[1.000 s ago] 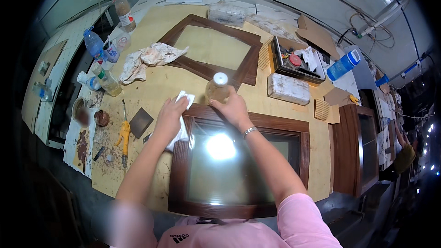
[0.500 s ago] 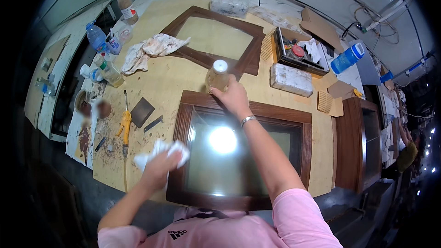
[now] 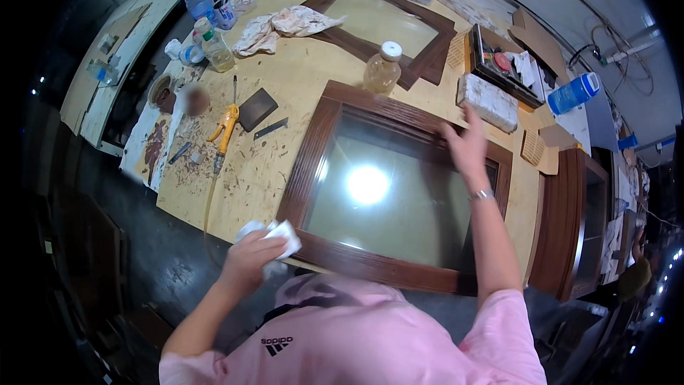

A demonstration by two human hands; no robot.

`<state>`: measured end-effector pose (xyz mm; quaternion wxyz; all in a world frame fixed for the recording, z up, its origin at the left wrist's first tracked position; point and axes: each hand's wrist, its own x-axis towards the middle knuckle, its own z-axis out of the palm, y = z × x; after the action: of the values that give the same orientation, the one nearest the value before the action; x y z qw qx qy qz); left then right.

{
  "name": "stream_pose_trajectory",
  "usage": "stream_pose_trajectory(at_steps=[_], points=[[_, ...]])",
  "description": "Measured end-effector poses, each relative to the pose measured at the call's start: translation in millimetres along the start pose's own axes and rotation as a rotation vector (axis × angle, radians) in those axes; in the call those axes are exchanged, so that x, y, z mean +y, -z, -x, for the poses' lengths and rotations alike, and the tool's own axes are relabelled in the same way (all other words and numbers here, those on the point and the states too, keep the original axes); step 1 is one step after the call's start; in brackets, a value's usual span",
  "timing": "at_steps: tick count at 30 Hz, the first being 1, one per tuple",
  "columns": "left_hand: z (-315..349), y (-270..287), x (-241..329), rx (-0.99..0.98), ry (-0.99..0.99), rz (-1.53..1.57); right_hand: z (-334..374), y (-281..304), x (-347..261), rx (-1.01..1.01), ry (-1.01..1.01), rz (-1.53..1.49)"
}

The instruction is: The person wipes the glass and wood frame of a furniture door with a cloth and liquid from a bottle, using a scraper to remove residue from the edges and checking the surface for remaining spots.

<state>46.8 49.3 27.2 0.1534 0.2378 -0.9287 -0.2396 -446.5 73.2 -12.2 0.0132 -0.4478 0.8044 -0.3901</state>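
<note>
Crumpled white cloth is bunched in my left hand, whose fingers are closed around it by the near left corner of a brown wooden frame with a glass pane. My right hand is over the frame's far right part, fingers spread and holding nothing. Beyond the fingertips lies a white wrapped block. A clear bottle with a white cap and pale liquid stands upright by the frame's far edge, free of my hands. The glass shows a bright light reflection.
A second glazed frame lies farther back, with a stained rag beside it. Left are a yellow air gun, a dark square pad and several bottles. On the right sit a tool box and a blue bottle.
My right hand has let go of the capped bottle and moved right, fingers now spread. The left hand still grips the cloth near the frame's corner. The whole view has shifted and tilted.
</note>
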Motion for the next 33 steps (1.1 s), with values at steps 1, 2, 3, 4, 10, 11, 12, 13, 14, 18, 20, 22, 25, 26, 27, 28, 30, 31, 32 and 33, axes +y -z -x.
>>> stream_pose_trajectory(at_steps=[1, 2, 3, 4, 10, 11, 12, 13, 14, 18, 20, 22, 25, 26, 27, 28, 30, 31, 32, 33], points=[[19, 12, -5, 0.021, 0.112, 0.064, 20, 26, 17, 0.029, 0.013, 0.121], [33, 22, -10, 0.042, 0.218, 0.132, 42, 56, 42, 0.048, -0.063, 0.059], [44, 28, -7, 0.063, 0.337, 0.196, 68, 76, 62, 0.057, -0.138, -0.009], [35, 32, 7, 0.160, 0.376, 0.253, 96, 97, 64, 0.073, -0.211, 0.081], [-78, -81, 120, -0.243, 0.008, 0.365, 219, 141, 62, -0.031, -0.530, 0.029], [-75, -125, 133, -0.313, -0.160, 0.418, 221, 137, 49, -0.102, -0.540, -0.147], [-80, -160, 147, -0.410, -0.399, 0.353, 223, 131, 36, -0.071, -0.534, -0.025], [-81, -166, 165, -0.370, -0.626, 0.209, 225, 131, 28, -0.028, -0.533, 0.111], [-81, -163, 169, -0.402, -0.614, 0.190, 226, 135, 28, -0.041, -0.536, 0.130], [-56, -126, 121, -0.284, -0.431, 0.077, 229, 139, 30, -0.073, -0.502, 0.209], [-9, -105, 72, 0.011, -0.241, -0.021, 229, 141, 30, -0.078, -0.468, 0.232], [24, -59, 32, 0.156, 0.029, -0.207, 231, 142, 28, -0.083, -0.448, 0.218], [51, -16, -2, 0.535, 0.519, -0.109, 234, 141, 31, -0.085, -0.431, 0.139], [42, -8, 9, 0.554, 0.475, -0.101, 234, 140, 28, -0.069, -0.396, 0.148], [30, -7, 26, 0.566, 0.430, -0.085, 235, 140, 29, -0.070, -0.399, 0.151], [21, -16, 45, 0.510, 0.379, -0.066, 235, 140, 32, -0.078, -0.399, 0.151], [1, -31, 81, 0.227, 0.147, -0.113, 235, 142, 36, -0.082, -0.382, 0.151], [-4, -34, 82, 0.068, 0.068, 0.004, 237, 143, 37, -0.082, -0.370, 0.152], [4, -32, 66, 0.190, 0.206, 0.142, 236, 145, 39, -0.073, -0.356, 0.147], [-3, -26, 59, 0.300, 0.338, 0.297, 238, 146, 37, -0.070, -0.356, 0.149]])
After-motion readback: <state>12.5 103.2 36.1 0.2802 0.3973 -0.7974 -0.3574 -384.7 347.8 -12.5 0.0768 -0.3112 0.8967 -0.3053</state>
